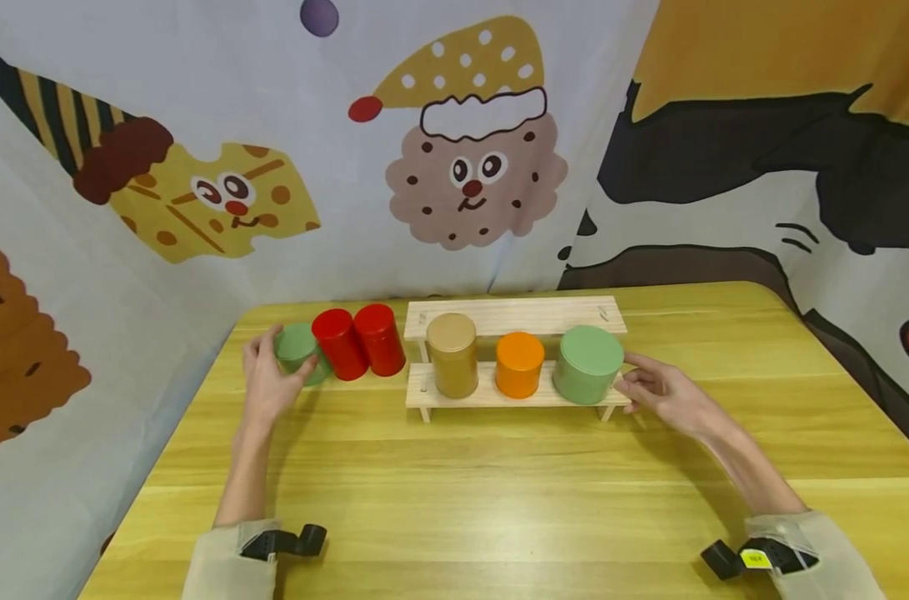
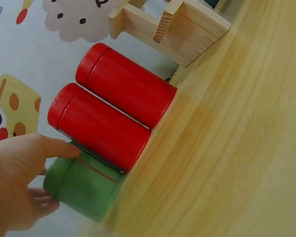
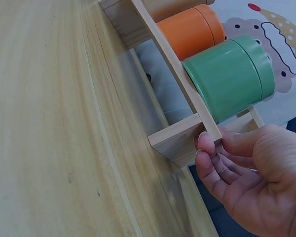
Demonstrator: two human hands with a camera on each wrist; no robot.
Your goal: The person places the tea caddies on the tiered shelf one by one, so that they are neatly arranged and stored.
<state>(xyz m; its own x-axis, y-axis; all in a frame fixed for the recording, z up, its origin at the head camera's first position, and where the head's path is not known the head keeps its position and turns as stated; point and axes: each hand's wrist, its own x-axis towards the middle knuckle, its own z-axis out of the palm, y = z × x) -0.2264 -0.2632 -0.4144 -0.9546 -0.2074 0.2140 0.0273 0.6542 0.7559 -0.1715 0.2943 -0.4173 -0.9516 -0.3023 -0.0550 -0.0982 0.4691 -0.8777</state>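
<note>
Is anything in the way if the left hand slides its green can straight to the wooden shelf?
Yes: two red cans stand side by side on the table, directly between the green can in the left hand and the shelf.

"Can you read any lettering from here?"
"None. There's a yellow label (image 1: 755,558) on the black strap (image 1: 795,560) near the edge of the right sleeve (image 1: 836,571), its marks too small to make out."

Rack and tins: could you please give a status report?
Left hand gripping left green tin, right hand pinching rack. Three tins on lower shelf. Two red tins between left green tin and rack.
</note>
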